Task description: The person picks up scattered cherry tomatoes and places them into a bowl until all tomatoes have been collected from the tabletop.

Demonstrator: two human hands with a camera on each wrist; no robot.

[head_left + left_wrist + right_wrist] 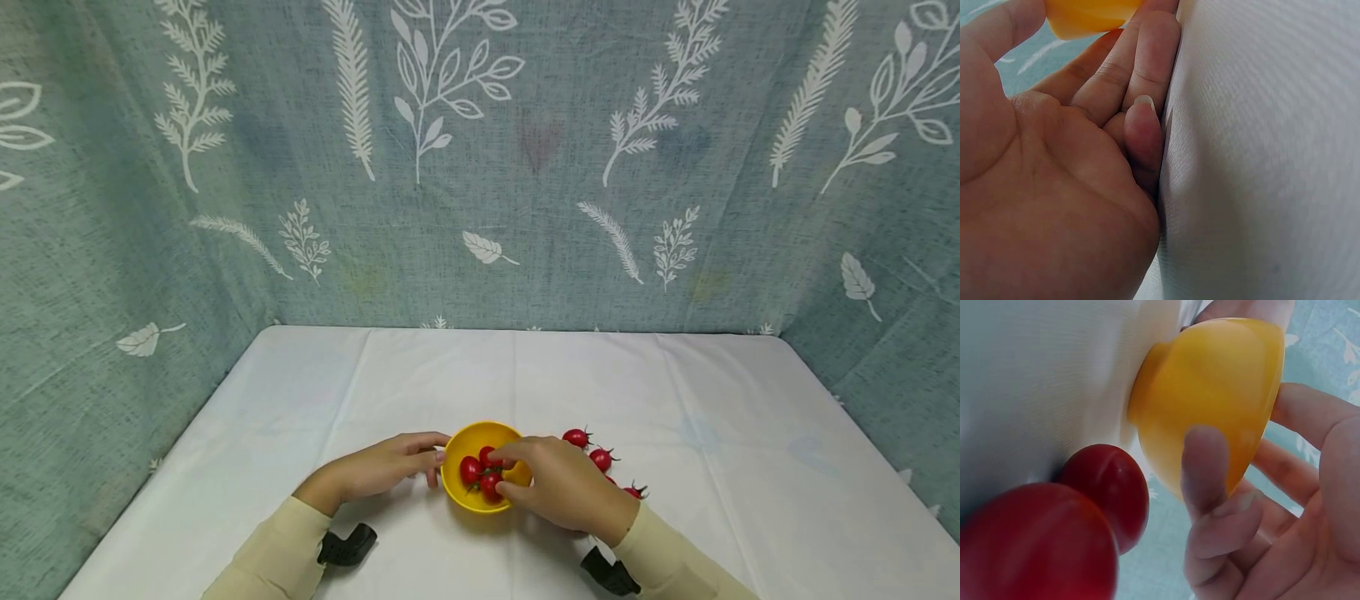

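Note:
Cherry tomatoes point(471, 471) with green stems lie in a small yellow bowl point(480, 434) on the white-covered table. My left hand point(384, 468) rests beside the bowl, its thumb and extended fingers at the left rim. In the left wrist view its little-finger side lies along the cloth. My right hand point(566, 482) reaches over the right rim, index finger and thumb spread apart among the tomatoes. The right wrist view shows the bowl's outer side point(1210, 381) with the other fingers bent outside it; the bowl hides the tomatoes inside.
Several more red tomatoes point(602, 459) lie on the table right of the bowl, partly behind my right hand. Two tomatoes point(1107, 487) show large in the right wrist view. A grey-green curtain point(480, 250) with white leaves surrounds the table point(420, 375) at the back and sides.

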